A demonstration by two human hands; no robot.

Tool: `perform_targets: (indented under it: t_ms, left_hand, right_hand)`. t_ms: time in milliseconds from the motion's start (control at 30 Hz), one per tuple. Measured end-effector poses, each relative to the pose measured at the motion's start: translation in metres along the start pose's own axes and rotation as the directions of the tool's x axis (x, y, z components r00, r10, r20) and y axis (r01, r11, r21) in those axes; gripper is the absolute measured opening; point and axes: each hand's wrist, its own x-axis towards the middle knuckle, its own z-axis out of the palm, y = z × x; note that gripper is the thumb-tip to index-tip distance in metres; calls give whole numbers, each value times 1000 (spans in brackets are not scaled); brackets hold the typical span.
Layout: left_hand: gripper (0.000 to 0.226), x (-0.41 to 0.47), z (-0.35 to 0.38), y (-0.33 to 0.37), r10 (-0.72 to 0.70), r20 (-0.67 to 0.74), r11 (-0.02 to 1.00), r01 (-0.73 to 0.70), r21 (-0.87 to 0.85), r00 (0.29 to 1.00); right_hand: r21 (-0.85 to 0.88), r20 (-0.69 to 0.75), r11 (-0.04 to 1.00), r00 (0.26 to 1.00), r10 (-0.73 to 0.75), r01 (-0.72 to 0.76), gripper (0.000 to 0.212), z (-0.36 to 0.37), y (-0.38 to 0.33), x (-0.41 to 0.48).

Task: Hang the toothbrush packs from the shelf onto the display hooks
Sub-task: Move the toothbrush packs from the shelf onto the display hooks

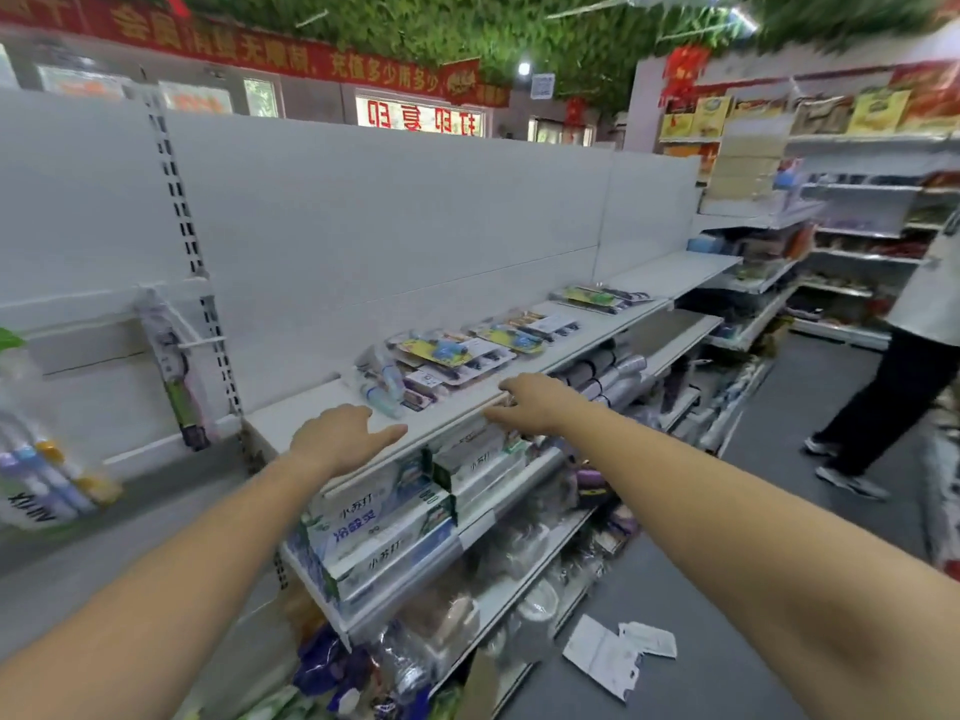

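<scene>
Fingers (505, 393) on the right hand (535, 405) are loosely curled with nothing in them, hovering right at the front edge of the shelf (306, 415). The left hand (337, 439) sits at that same front edge, further left. Its thumb sticks out sideways, but its fingers are tucked behind the back of the hand, so honestly can't tell whether they're curled or flat. No sign of anything in it from here.

The toothbrush packs (441, 356) are lying flat on top of the shelf in a few loose piles. The nearest pile is just past both hands, and the others run along the shelf toward its far right end. Neither hand is touching them.

Left of the shelf, one pack (174, 371) already hangs off a white hook (203, 343) that sticks out from the upright. It's blurry, so no details there.

Directly under the shelf are stacked toothpaste boxes (374, 517), white with blue and green print. Behind the shelf is a plain white back panel (389, 210).

On the floor (779, 511) below the shelf's front there's some torn white paper (613, 654). Well off to the right of the shelf, a person (914, 330) in dark trousers and a light top is standing in the aisle.
</scene>
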Motion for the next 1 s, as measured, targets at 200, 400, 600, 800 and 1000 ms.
perform_targets:
  t_ms: [200,400,600,800,1000]
  left_hand:
    - [89,55,17,114,65,-11,996,-65,61,998]
    - [93,103,28,230,92,17,994,-93,49,996]
    - [79,150,32,281,73,-11,996,-72,60,997]
    - [82,223,37,285,-13,-33,1000,14,11,999]
    - [72,307,38,280,-65,-102,998,62,-34,993]
  right_hand:
    - [26,-33,998,998,62,-62,77,-14,124,-3]
    - [-2,-35,1000,999,26,-26,85,-36,225,20]
    - [-2,-38,1000,999,-3,3,86,-44,296,64]
    - [-4,-51,999,998,-41,41,80,-44,335,126]
    - [-1,-32,998,998,-59,59,83,-52,355,206]
